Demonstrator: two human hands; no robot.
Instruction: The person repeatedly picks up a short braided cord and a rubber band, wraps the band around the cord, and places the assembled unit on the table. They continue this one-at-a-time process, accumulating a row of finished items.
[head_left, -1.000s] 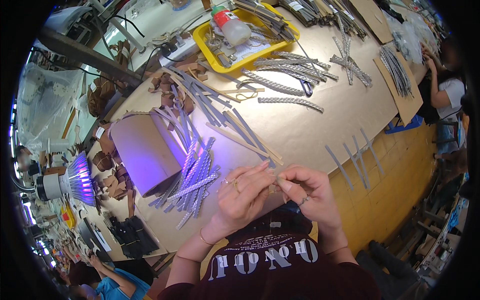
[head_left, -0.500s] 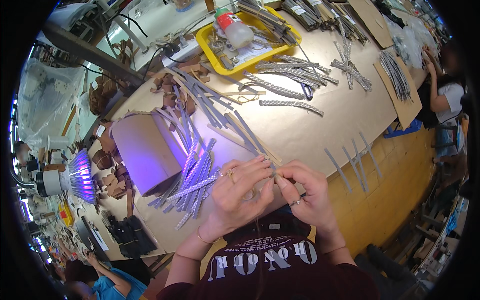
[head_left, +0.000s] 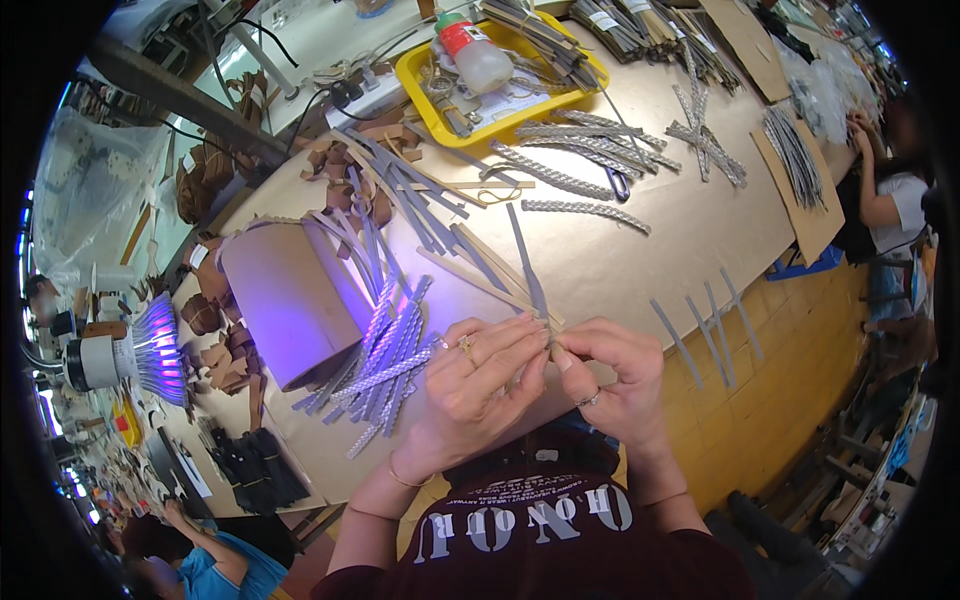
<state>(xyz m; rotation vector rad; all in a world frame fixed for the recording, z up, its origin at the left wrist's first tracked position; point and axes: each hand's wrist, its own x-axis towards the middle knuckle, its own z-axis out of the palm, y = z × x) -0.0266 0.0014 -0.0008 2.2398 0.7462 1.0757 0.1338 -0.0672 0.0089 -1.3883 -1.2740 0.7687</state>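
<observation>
Between my two hands, near the table's front edge, a thin grey strip (head_left: pixel 527 262) is pinched, its free end pointing away from me across the table. My left hand (head_left: pixel 485 372) has its fingers pressed together around the near part of the strip. Right beside it, the thumb and forefinger of my right hand (head_left: pixel 618 375) close on the same strip's near end, which the fingers mostly cover. Left of my hands lies a pile of braided grey-white straps (head_left: pixel 385 365). More flat grey strips (head_left: pixel 415 215) and tan strips are scattered just beyond.
A brown block (head_left: pixel 290 300) stands left beside a purple-lit lamp (head_left: pixel 155 350). Farther back sits a yellow tray (head_left: pixel 415 95) with a bottle (head_left: pixel 475 58). Braided straps (head_left: pixel 585 212) lie at centre right; several grey strips (head_left: pixel 715 325) overhang the right edge. Co-workers sit at both sides.
The grey strip in my hands now stretches away from me, clear of the strips on the table. Both hands stay nearly in place, the right one slightly shifted.
</observation>
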